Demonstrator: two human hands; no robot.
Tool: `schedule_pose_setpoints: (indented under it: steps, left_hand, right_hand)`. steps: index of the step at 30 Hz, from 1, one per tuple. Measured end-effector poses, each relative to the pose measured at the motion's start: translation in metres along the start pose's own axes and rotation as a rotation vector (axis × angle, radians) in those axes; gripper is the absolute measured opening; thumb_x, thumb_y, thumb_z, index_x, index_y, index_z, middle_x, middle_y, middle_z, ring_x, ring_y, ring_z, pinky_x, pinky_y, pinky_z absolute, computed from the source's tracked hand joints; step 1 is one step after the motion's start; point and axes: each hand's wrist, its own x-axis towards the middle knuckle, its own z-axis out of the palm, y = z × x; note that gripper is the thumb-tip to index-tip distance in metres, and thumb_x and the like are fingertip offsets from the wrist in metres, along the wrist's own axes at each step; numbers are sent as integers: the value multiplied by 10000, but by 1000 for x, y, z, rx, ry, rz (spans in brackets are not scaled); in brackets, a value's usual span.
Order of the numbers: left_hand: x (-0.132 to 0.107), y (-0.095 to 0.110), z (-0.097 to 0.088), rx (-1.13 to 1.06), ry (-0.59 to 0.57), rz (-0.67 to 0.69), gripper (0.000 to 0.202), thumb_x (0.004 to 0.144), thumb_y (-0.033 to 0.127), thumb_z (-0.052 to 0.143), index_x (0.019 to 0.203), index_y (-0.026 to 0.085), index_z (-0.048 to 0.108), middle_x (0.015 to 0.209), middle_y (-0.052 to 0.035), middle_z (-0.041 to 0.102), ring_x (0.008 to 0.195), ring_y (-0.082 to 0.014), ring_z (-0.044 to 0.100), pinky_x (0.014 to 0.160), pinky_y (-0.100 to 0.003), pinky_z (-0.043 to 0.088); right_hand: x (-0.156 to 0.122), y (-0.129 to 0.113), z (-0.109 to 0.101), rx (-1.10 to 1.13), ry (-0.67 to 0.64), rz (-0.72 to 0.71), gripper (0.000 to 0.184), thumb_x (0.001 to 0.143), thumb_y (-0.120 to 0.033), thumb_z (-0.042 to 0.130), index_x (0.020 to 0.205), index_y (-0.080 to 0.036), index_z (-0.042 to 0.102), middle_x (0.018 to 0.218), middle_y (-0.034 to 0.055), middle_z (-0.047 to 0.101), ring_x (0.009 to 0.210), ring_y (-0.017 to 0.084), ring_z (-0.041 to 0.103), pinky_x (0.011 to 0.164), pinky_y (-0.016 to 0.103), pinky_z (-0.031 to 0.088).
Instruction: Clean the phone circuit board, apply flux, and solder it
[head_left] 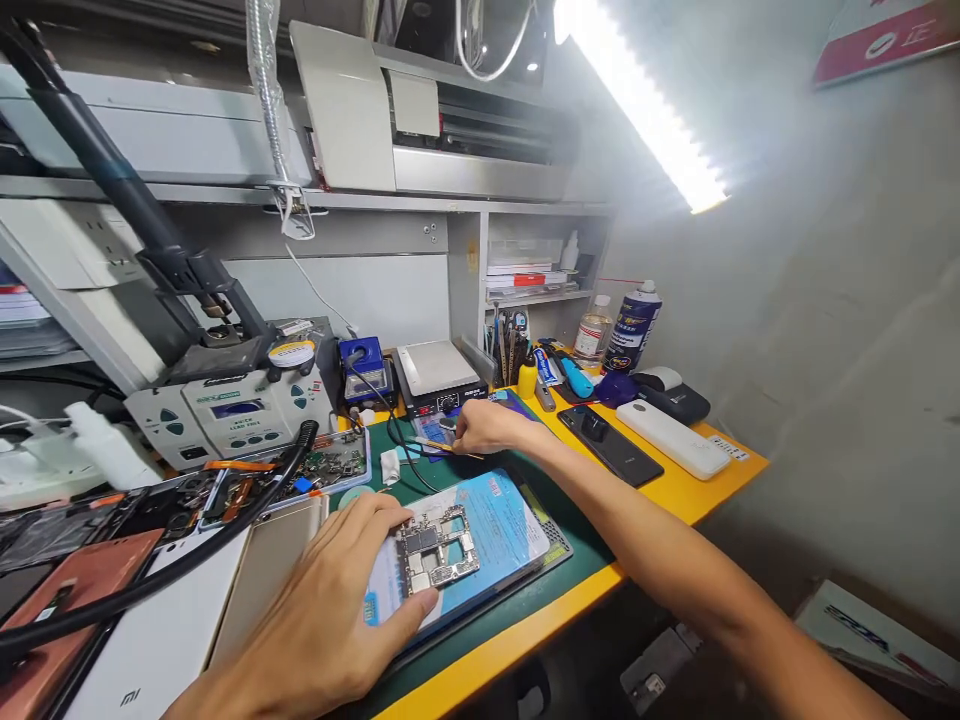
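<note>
Lying at the far left is a salmon-coloured phone back (124, 560), with a black hose (180, 572) crossing over it. Next comes a white back cover (172, 620) marked with an MI logo, and behind it stands a grey rework station (225, 425) labelled lead free. A gold-coloured phone back (281, 535) lies just beside my left hand (334, 590).

That hand is partly open, thumb and forefinger spread at the left end of a phone circuit board (424, 540); whether they press on it, I cannot tell. The board lies flat on a blue-and-white printed package (502, 515), itself above a green mat (589, 530).

My right hand (487, 428) reaches beyond the board, its fingertips drawn together on a slim gold-coloured tool (431, 444); I cannot tell whether the tool is lifted. Behind it sits a flat-topped heating plate (439, 365).

Further right, a black phone (611, 445) rests on the yellow tabletop (701, 500), with a dark blue spray can (634, 325) upright behind it.
</note>
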Motion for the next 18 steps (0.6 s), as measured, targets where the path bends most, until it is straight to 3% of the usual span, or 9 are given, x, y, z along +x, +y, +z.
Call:
schedule_pose_setpoints:
  steps: [4,9,12,14,16,18]
  left_hand:
    - [2,4,0,-72,-19,-57,460,871,424,708,1260,231,557,1226,-99,646,1063,-293,675,888,-429,582]
    - [5,6,-1,-90,-17,-92,467,870,404,703,1273,226,546,1210,-105,646,1057,-295,664,889,-426,568]
    - [5,6,-3,-91,-25,-96,494,864,400,715,1289,227,531,1225,-104,639,1077,-294,653,912,-430,559]
    - [4,6,-3,-88,-34,-95,508,870,393,716,1306,228,516,1239,-103,631,1091,-292,644,927,-434,552]
    - [3,6,-3,-83,-36,-94,519,881,387,709,1327,227,496,1251,-107,623,1103,-295,637,936,-443,546]
    - [2,6,-3,-78,-31,-89,527,891,380,702,1343,226,480,1264,-114,618,1122,-305,629,951,-460,538]
  right_hand:
    - [3,-2,7,13,3,11,244,1006,-349,692,1151,-153,700,1136,72,720,963,217,714,849,408,608]
    - [-11,8,7,173,149,-51,201,979,-344,718,998,-144,707,1012,45,725,908,206,704,825,389,591]
    - [-23,18,-3,401,221,-124,150,874,-262,764,859,-138,679,755,3,698,713,170,668,667,295,534]
    - [-31,21,-11,597,230,-187,145,821,-237,730,920,-146,675,638,-25,667,581,136,612,550,241,458]
    - [-39,23,-19,788,228,-232,210,819,-289,654,975,-149,673,585,-33,643,481,118,550,475,226,403]
    - [-46,23,-28,955,227,-262,280,804,-353,580,967,-145,671,610,4,672,484,143,583,455,240,419]
